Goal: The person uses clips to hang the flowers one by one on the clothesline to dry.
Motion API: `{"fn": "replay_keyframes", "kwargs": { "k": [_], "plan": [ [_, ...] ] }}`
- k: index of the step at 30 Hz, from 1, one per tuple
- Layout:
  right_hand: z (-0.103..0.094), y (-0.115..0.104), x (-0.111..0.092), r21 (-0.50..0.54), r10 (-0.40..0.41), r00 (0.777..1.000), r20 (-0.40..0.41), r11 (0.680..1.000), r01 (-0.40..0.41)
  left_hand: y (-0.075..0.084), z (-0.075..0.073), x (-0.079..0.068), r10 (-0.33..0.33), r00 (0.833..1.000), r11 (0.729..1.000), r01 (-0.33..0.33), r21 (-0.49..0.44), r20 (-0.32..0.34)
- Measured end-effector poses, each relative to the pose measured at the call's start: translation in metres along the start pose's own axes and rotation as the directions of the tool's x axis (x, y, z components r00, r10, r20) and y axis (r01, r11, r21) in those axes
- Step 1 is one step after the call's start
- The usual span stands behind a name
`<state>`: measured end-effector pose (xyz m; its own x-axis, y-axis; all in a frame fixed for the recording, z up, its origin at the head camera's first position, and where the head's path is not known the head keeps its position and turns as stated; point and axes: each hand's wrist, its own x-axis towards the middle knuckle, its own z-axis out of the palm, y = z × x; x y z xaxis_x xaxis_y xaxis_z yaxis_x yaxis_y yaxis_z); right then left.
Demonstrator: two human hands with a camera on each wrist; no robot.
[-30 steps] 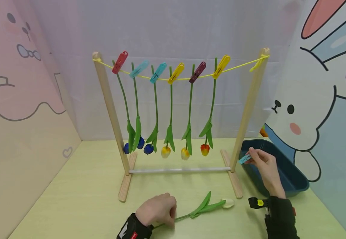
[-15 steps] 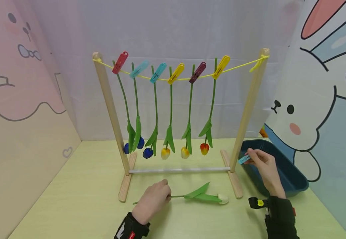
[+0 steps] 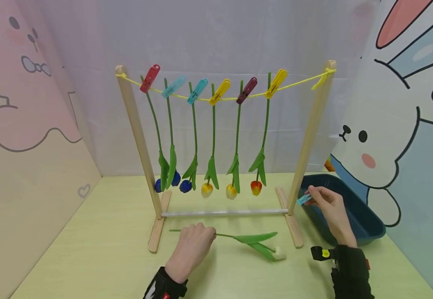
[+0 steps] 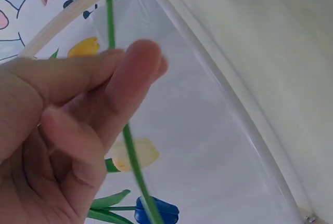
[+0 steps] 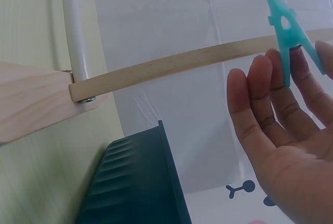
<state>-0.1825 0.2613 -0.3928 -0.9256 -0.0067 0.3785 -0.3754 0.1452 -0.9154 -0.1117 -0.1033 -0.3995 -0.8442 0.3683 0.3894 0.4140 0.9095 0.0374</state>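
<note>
My left hand (image 3: 192, 251) pinches the green stem of a white artificial tulip (image 3: 280, 253), thumb against fingers. The tulip's flower end points right, its stem end left, in front of the drying rack. In the left wrist view the stem (image 4: 110, 24) passes through the fingertips. Over the edge of the dark basin, my right hand (image 3: 330, 209) holds a light blue clothespin (image 5: 285, 26) by its handle ends. Several tulips, blue, yellow-white and red-orange (image 3: 256, 187), hang heads down from a yellow string (image 3: 299, 84), each stem clipped by a clothespin (image 3: 220, 92).
The wooden rack has a right post (image 3: 311, 139) and left post (image 3: 138, 141), with feet and a white crossbar (image 3: 223, 213) low between them. A dark teal basin (image 3: 375, 237) stands right of the rack. Cartoon-printed panels flank the pale table (image 3: 74, 249).
My left hand has moved forward and slightly left with the white tulip, whose stem has swung from slanted to nearly level. The right hand with the clothespin has stayed almost still.
</note>
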Motion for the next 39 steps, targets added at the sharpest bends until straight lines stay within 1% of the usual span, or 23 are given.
{"fn": "replay_keyframes", "kwargs": {
  "k": [2,3,4,6,9,11,13,14,15,17,20,22,24,26,27,30,31,32,33,34,35,37,39],
  "plan": [
    [0.0,0.0,-0.001,0.0,-0.004,1.0,0.002,1.0,0.004,0.001,-0.002,0.002,-0.023,1.0,0.993,0.021,-0.114,-0.015],
    [-0.001,0.0,-0.001,0.001,-0.006,1.0,0.003,1.0,0.006,0.002,-0.003,0.003,-0.041,0.999,0.98,0.035,-0.194,-0.024],
    [-0.001,0.0,-0.001,0.003,-0.007,1.0,0.004,1.0,0.007,0.002,-0.003,0.004,-0.061,0.997,0.958,0.047,-0.282,-0.039],
    [-0.001,-0.001,-0.001,0.003,-0.009,1.0,0.005,1.0,0.009,0.002,-0.004,0.006,-0.118,0.991,0.884,0.077,-0.461,-0.061],
    [-0.001,-0.001,-0.001,0.0,-0.01,1.0,0.008,1.0,0.01,0.003,-0.003,0.008,-0.212,0.971,0.741,0.087,-0.666,-0.109],
    [-0.001,-0.001,-0.001,0.006,-0.01,1.0,0.008,1.0,0.01,0.004,-0.001,0.008,-0.268,0.952,0.658,0.07,-0.75,-0.147],
    [-0.001,-0.001,-0.002,0.023,-0.01,1.0,0.002,1.0,0.01,0.004,0.0,0.008,-0.307,0.932,0.593,0.027,-0.805,-0.195],
    [-0.001,-0.001,-0.002,0.035,-0.014,1.0,-0.003,0.999,0.014,0.005,0.001,0.008,-0.323,0.921,0.566,0.004,-0.825,-0.217],
    [-0.001,-0.001,-0.002,0.048,-0.018,1.0,-0.013,0.999,0.018,0.006,0.002,0.009,-0.332,0.911,0.549,-0.024,-0.835,-0.244],
    [-0.001,-0.002,-0.001,0.074,-0.033,0.999,-0.033,0.997,0.035,0.007,0.004,0.009,-0.337,0.89,0.536,-0.088,-0.839,-0.308],
    [0.0,-0.003,-0.001,0.112,-0.067,0.995,-0.071,0.991,0.075,0.011,0.005,0.012,-0.323,0.86,0.533,-0.179,-0.827,-0.395],
    [0.001,-0.004,0.0,0.139,-0.091,0.99,-0.104,0.985,0.105,0.015,0.006,0.013,-0.312,0.847,0.527,-0.223,-0.82,-0.431],
    [0.003,-0.005,0.0,0.165,-0.111,0.984,-0.142,0.977,0.134,0.017,0.006,0.014,-0.304,0.84,0.506,-0.257,-0.823,-0.449],
    [0.004,-0.006,0.0,0.169,-0.121,0.976,-0.181,0.974,0.152,0.02,0.007,0.014,-0.301,0.842,0.477,-0.274,-0.835,-0.448],
    [0.005,-0.006,0.0,0.164,-0.122,0.972,-0.201,0.974,0.157,0.02,0.007,0.014,-0.296,0.847,0.462,-0.278,-0.842,-0.442],
    [0.009,-0.01,0.001,0.115,-0.124,0.958,-0.26,0.981,0.158,0.023,0.006,0.015,-0.28,0.873,0.405,-0.27,-0.873,-0.4],
    [0.009,-0.011,0.002,0.085,-0.133,0.952,-0.277,0.983,0.162,0.024,0.004,0.016,-0.276,0.883,0.385,-0.261,-0.885,-0.38],
    [0.01,-0.013,0.004,0.062,-0.145,0.944,-0.296,0.983,0.171,0.025,0.004,0.018,-0.263,0.891,0.371,-0.26,-0.892,-0.369],
    [0.011,-0.016,0.007,0.04,-0.163,0.935,-0.314,0.982,0.185,0.026,0.001,0.021,-0.258,0.903,0.354,-0.244,-0.903,-0.345],
    [0.011,-0.02,0.01,0.007,-0.193,0.925,-0.328,0.978,0.207,0.028,-0.001,0.025,-0.249,0.909,0.347,-0.24,-0.907,-0.336],
    [0.011,-0.025,0.014,-0.029,-0.228,0.913,-0.339,0.972,0.232,0.03,-0.003,0.029,-0.232,0.91,0.346,-0.254,-0.903,-0.345],
    [0.01,-0.037,0.024,-0.087,-0.317,0.879,-0.356,0.948,0.307,0.035,-0.01,0.04,-0.205,0.914,0.342,-0.268,-0.901,-0.349],
    [0.01,-0.053,0.035,-0.131,-0.402,0.84,-0.365,0.915,0.381,0.041,-0.016,0.052,-0.181,0.916,0.349,-0.28,-0.894,-0.357]
  ]
}}
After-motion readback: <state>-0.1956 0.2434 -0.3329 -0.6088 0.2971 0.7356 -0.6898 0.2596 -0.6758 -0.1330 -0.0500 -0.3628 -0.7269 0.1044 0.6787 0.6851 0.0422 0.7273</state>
